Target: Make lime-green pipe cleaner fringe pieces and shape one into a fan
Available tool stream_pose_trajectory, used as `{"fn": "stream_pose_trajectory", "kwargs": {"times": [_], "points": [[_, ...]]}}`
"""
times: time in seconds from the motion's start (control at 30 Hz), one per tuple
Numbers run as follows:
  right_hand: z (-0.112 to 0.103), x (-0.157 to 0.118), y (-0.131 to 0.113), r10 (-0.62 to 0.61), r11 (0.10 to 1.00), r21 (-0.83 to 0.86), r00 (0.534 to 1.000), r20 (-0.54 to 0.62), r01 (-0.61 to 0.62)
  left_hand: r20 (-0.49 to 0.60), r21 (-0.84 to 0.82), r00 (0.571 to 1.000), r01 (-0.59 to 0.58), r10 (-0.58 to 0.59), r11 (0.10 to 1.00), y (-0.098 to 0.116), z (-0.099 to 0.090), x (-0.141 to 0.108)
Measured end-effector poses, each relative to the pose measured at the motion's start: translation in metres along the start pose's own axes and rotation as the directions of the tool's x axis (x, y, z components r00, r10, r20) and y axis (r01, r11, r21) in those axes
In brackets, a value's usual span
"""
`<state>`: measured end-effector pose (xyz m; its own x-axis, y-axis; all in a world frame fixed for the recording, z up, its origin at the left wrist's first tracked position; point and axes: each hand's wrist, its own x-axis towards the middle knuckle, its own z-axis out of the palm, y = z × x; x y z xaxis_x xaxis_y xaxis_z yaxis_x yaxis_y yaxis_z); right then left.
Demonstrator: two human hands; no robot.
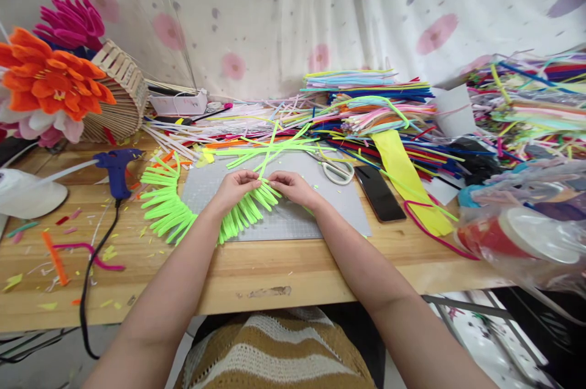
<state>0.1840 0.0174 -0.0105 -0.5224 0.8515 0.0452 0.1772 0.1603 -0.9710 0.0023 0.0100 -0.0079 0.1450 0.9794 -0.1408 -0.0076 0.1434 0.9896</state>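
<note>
A long fringe of lime-green pipe cleaners (pixel 170 209) curves over the left part of a grey cutting mat (pixel 297 218). My left hand (pixel 235 189) is closed in a pinch at the fringe's right end. Close beside it, my right hand (pixel 293 187) pinches the same end, fingertips almost meeting the left ones. One or two green stems stick up between the hands. Behind them, loose lime-green pipe cleaners (pixel 247 156) lie in a crossed pile on the mat's far edge. White-handled scissors (pixel 337 171) rest at the mat's back right.
A blue glue gun (pixel 116 172) with its cord stands on the left, near orange felt-like flowers (pixel 50 74) and a wooden-stick basket (pixel 121 93). A phone (pixel 379 193), a yellow strip (pixel 412 181) and a plastic-wrapped red roll (pixel 499 236) lie right. Bundled pipe cleaners (pixel 366 87) fill the back.
</note>
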Motion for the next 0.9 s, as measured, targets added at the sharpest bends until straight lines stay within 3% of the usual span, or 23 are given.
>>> {"fn": "stream_pose_trajectory", "kwargs": {"times": [0.2,0.33,0.5,0.9], "points": [[0.004,0.000,-0.002,0.063,0.993,0.101,0.997,0.033,-0.066,-0.038,-0.016,0.997,0.070,-0.070,0.997,0.003,0.001,-0.002],[0.006,0.000,0.000,0.036,0.993,0.110,0.999,0.037,-0.040,-0.025,-0.051,0.995,0.097,-0.099,0.994,0.006,0.002,-0.004],[0.005,0.000,0.003,0.004,1.000,0.001,1.000,0.016,-0.004,-0.069,0.040,0.997,0.037,-0.034,0.999,0.006,0.004,-0.004],[0.004,-0.005,-0.008,-0.037,0.945,-0.327,0.997,-0.064,0.014,-0.050,0.183,0.996,-0.061,0.071,0.981,-0.008,0.001,0.006]]}}
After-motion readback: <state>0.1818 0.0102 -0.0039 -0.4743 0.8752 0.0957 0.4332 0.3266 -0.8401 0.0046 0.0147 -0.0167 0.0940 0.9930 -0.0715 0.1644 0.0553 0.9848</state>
